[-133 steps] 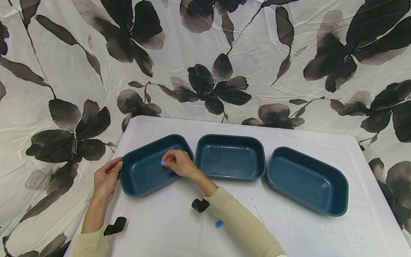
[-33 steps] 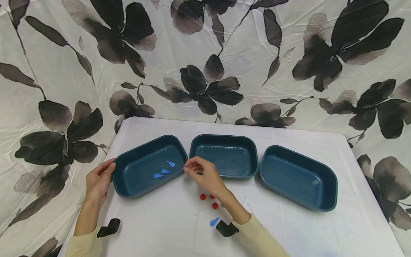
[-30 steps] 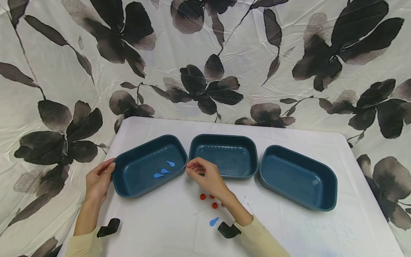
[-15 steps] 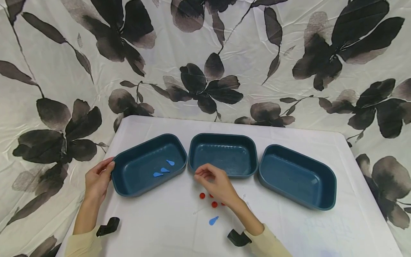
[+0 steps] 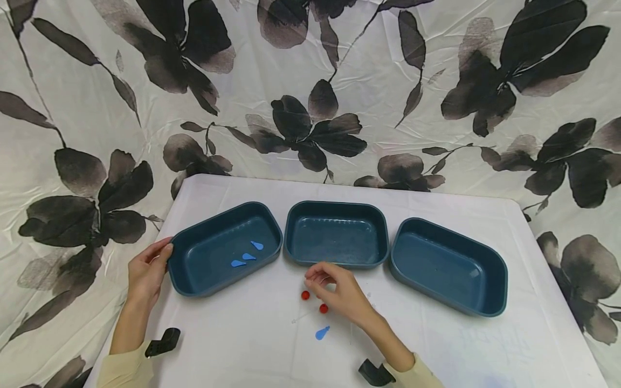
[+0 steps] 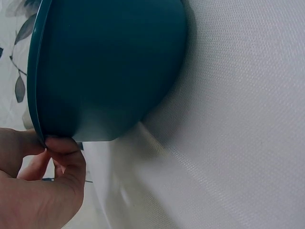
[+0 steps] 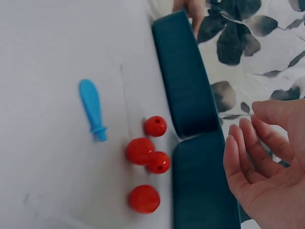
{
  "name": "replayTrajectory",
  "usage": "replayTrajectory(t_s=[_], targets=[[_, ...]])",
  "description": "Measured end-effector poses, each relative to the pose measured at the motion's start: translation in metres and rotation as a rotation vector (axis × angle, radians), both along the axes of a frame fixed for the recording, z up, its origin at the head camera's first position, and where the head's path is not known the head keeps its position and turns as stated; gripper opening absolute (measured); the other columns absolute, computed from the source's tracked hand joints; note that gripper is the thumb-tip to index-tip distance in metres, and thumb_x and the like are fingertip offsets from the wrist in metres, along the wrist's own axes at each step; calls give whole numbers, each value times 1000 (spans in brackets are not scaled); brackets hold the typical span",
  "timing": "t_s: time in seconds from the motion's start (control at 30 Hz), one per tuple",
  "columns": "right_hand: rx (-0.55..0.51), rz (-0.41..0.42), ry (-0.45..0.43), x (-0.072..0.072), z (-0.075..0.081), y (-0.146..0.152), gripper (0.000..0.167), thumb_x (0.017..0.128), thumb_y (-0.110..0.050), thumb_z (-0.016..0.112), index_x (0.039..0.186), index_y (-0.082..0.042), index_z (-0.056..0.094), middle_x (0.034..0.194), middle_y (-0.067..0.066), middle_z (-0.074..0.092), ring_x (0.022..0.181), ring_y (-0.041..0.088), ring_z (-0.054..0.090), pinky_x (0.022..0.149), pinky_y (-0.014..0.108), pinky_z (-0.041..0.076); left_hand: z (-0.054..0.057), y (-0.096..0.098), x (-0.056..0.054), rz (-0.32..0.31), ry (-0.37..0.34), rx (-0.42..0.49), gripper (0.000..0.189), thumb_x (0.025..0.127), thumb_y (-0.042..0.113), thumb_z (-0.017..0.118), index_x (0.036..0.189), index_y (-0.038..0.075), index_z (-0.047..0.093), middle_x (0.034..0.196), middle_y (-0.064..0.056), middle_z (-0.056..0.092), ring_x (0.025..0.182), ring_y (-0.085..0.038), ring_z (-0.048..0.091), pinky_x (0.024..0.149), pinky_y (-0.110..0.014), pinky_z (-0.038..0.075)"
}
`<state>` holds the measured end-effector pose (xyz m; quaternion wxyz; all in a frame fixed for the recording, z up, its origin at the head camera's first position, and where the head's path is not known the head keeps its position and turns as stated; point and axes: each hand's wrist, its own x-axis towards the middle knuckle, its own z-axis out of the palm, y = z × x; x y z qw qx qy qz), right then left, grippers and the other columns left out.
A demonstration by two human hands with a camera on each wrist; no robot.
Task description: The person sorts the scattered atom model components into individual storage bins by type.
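Observation:
My left hand pinches the outer rim of the left dark teal bin between thumb and fingers; the left wrist view shows the grip close up. Three blue teardrop-shaped pieces lie in that bin. My right hand hovers just in front of the middle bin, over red beads that it partly hides in the head view. In the right wrist view its fingers are loosely bent, holding nothing. Several red beads cluster there beside a blue piece with a collared narrow end.
A third teal bin stands angled at the right, its corner close to the middle bin. Thin pale sticks lie on the white table. A floral cloth hangs behind the table's far edge.
My right hand has left the left bin, where it held a blue piece, and moved right and nearer over the beads. Three blue pieces now show in that bin. My left hand stays on the rim.

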<state>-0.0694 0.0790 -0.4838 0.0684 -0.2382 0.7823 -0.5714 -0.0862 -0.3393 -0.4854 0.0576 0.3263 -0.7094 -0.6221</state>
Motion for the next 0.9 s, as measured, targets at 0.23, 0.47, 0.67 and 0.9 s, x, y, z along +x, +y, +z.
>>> replayTrajectory(t_s=[0.23, 0.47, 0.67, 0.9], targets=[[-11, 52, 67, 6, -9, 10, 12, 94, -5, 74, 106, -5, 71, 94, 2, 70, 82, 11, 64, 79, 28, 58, -1, 0, 0, -3, -7, -2, 40, 104, 27, 62, 141, 12, 62, 104, 15, 59, 88, -1, 56, 67, -11, 48], [21, 121, 101, 15, -17, 20, 14, 95, -5, 73, 108, -3, 69, 95, 0, 68, 82, 9, 63, 75, 29, 59, -1, 0, -1, 6, -9, -1, 40, 104, 26, 63, 141, 12, 63, 102, 15, 59, 86, -1, 56, 66, -11, 48], [88, 161, 112, 21, -20, 24, 13, 95, -8, 74, 107, -6, 70, 94, -4, 66, 83, 5, 61, 74, 27, 57, -1, -1, 0, 2, -2, 12, 40, 104, 27, 63, 141, 12, 62, 105, 14, 59, 88, -2, 55, 67, -10, 48], [149, 229, 74, 29, -25, 30, 12, 95, -9, 74, 106, -7, 69, 96, -5, 66, 85, 3, 59, 79, 25, 56, -1, -2, 1, -12, 8, -2, 38, 104, 27, 63, 139, 14, 64, 104, 15, 59, 89, -2, 56, 68, -10, 49]])
